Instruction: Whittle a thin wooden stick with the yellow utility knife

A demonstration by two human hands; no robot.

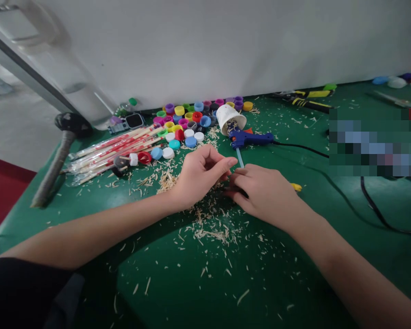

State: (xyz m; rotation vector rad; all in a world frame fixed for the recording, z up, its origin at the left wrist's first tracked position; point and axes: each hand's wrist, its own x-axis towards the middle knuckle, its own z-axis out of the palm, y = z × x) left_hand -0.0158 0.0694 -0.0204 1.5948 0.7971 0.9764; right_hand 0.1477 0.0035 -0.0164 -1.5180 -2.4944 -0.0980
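Note:
My left hand (pixel 202 176) is curled above the wood shavings (pixel 214 234), thumb laid toward the bent fingers. What it pinches, if anything, is hidden. Close on its right, my right hand (pixel 265 188) points down with fingers bent, low over the table; its grip is hidden too. Just beyond the hands lies a blue glue gun (pixel 251 139), a pale blue glue stick (pixel 239 157) sticking out of it toward my right hand. The gun's nozzle end rests at a tipped white cup (pixel 230 119) with shavings at its mouth.
Colourful bottle caps (pixel 197 117) spread along the wall. Left of them are plastic-wrapped wooden sticks (pixel 114 151) and a hammer-like tool (pixel 60 160) with a wrapped handle. Yellow-black pliers (pixel 311 104) lie back right. A black cord (pixel 304 147) runs right across the green table (pixel 178 292).

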